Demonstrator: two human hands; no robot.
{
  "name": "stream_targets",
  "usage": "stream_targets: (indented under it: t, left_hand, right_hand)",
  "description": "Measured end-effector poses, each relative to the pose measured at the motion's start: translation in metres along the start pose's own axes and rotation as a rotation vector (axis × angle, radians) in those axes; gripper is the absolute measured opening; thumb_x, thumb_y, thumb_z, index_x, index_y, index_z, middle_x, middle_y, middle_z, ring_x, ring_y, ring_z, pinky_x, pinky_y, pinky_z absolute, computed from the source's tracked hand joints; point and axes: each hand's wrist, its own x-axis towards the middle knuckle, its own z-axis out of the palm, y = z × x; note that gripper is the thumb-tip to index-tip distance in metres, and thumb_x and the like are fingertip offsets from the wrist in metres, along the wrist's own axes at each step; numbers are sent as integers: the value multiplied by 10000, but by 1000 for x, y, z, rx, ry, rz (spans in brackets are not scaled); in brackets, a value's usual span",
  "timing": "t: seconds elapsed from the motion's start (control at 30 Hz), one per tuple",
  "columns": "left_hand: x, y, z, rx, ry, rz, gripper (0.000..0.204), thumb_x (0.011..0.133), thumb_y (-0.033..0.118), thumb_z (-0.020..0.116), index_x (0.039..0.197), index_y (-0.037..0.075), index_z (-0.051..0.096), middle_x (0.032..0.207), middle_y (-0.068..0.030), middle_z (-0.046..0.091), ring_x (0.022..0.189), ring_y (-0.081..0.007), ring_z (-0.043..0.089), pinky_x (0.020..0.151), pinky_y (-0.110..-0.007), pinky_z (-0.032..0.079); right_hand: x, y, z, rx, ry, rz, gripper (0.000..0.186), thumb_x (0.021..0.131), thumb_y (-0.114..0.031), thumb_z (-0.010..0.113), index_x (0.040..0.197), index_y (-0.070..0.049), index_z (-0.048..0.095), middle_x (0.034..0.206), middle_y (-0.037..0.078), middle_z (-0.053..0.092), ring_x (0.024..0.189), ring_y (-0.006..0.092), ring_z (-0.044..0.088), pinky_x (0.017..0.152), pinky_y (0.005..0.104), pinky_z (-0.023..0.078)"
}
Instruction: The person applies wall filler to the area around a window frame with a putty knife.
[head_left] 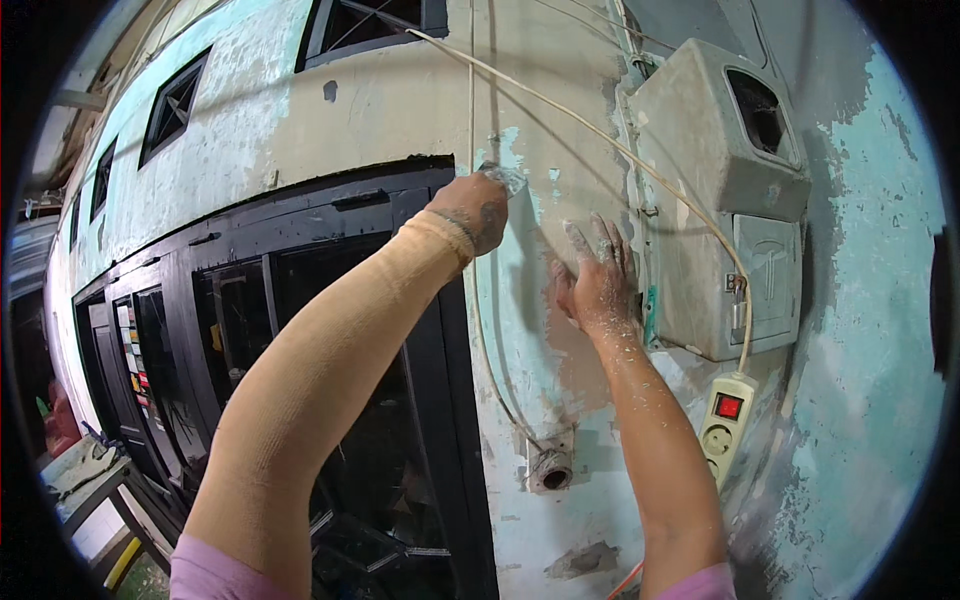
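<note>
My left hand (474,212) is raised against the wall beside the top corner of the dark door frame (432,185), fingers closed. A flat, greyish scraper (508,178) shows just beyond the knuckles; its handle is hidden in the fist. Peeling pale-turquoise paint (520,290) covers the wall around it, with bare beige patches. Lower and to the right, my right hand (600,280) rests with spread fingers on the wall and holds nothing. White dust and flakes coat its fingers and forearm. A tan sleeve covers my left forearm.
A dusty meter box (690,200) juts from the wall right of my right hand. A pale cable (590,125) runs across to a power strip (728,425) with a red switch. Below my hands, a round pipe or socket opening (551,470) sticks out.
</note>
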Motion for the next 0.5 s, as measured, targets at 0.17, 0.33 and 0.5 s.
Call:
stream_targets:
  t: [0.17, 0.33, 0.5]
  left_hand:
    - [-12, 4, 6, -19, -19, -6, 214, 809, 16, 515, 976, -24, 645, 999, -238, 662, 945, -387, 654, 802, -411, 552]
    - [-12, 2, 12, -15, 26, 12, 194, 822, 17, 510, 956, -24, 643, 973, -238, 664, 914, -384, 662, 777, -420, 557]
    - [4, 4, 12, 2, 24, 60, 181, 804, 8, 515, 910, -28, 656, 957, -238, 667, 906, -380, 665, 765, -423, 558]
  right_hand:
    - [12, 7, -27, 104, -143, 106, 575, 813, -231, 581, 1364, -97, 482, 1431, 233, 376, 1320, 408, 352, 1107, 459, 288]
    - [16, 35, -35, 50, -195, 199, 551, 814, -224, 585, 1331, -51, 502, 1348, 282, 442, 1261, 421, 413, 1086, 433, 326]
    - [9, 42, -9, -16, -169, 195, 517, 820, -193, 570, 1323, -80, 521, 1392, 251, 412, 1320, 386, 367, 1097, 435, 315]
